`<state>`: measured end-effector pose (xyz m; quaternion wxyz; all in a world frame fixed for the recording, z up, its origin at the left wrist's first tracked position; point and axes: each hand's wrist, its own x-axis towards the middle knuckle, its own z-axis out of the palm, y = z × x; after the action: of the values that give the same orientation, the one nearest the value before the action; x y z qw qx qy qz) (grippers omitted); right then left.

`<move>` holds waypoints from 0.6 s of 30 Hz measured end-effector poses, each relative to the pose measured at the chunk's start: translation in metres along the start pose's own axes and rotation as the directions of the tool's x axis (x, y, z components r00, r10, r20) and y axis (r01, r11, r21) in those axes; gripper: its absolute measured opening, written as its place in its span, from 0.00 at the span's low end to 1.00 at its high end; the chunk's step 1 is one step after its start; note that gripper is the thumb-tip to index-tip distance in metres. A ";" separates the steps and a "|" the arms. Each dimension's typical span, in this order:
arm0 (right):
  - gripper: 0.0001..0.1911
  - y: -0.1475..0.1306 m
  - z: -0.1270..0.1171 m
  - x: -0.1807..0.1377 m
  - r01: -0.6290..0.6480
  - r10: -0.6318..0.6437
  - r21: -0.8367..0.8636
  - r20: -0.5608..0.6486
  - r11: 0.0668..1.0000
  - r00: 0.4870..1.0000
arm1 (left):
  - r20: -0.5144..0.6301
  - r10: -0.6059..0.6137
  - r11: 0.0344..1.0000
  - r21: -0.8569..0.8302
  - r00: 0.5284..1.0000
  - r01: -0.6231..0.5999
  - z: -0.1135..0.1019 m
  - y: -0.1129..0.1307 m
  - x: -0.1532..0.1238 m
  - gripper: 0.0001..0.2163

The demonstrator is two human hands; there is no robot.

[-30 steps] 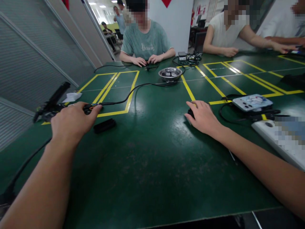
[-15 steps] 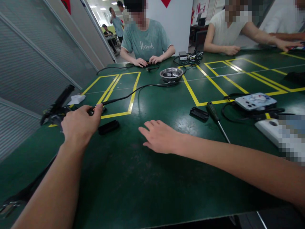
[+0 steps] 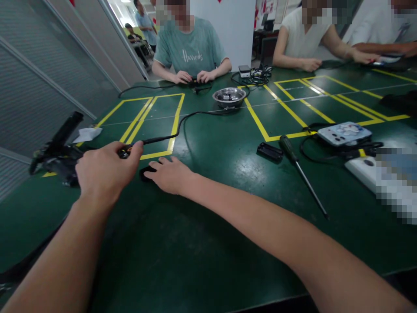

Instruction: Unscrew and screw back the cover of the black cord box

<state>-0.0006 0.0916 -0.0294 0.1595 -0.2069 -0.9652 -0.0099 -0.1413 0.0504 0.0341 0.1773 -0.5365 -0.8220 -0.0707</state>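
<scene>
My left hand (image 3: pixel 106 167) is closed round a small black piece with orange bits (image 3: pixel 125 151), mostly covered by the fingers. From that piece a black cable (image 3: pixel 182 121) runs across the table toward a steel bowl (image 3: pixel 229 97). Just right of it, my right hand (image 3: pixel 171 174) has its thumb and fingers on a black plastic cover (image 3: pixel 146 173), low over the table; the hand hides much of it. A similar black plastic shell (image 3: pixel 269 152) lies farther right, beside a screwdriver (image 3: pixel 302 176) with a dark handle.
Yellow tape (image 3: pixel 177 117) marks rectangles on the green table (image 3: pixel 208 261). A black device (image 3: pixel 60 152) and white paper (image 3: pixel 87 135) are at left. A phone (image 3: pixel 344 132) and a white device (image 3: pixel 368 171) lie right. A person (image 3: pixel 195 48) works opposite, near coiled cables (image 3: pixel 257 77).
My right hand has moved left from the bare tabletop and closed on the black cover. My left hand keeps its hold on the cabled piece. The camera view has shifted slightly.
</scene>
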 end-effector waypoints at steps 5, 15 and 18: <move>0.23 0.036 -0.033 -0.068 0.025 -0.024 -0.021 0.044 0.999 0.999 | -0.019 0.060 0.996 -0.072 0.998 -0.061 -0.009 0.020 -0.013 0.34; 0.28 0.059 -0.093 -0.207 -0.126 0.126 -0.008 0.101 0.992 0.987 | 0.025 0.327 0.905 -0.297 0.945 -0.306 -0.023 0.060 -0.045 0.28; 0.21 0.065 -0.101 -0.224 -0.174 0.169 0.065 0.082 0.983 0.982 | 0.045 0.385 0.857 -0.388 0.922 -0.339 -0.018 0.068 -0.053 0.24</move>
<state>0.2495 0.0536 -0.0062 0.1304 -0.2837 -0.9489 0.0465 -0.0568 0.0281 0.0260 0.0321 -0.7086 -0.6870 -0.1581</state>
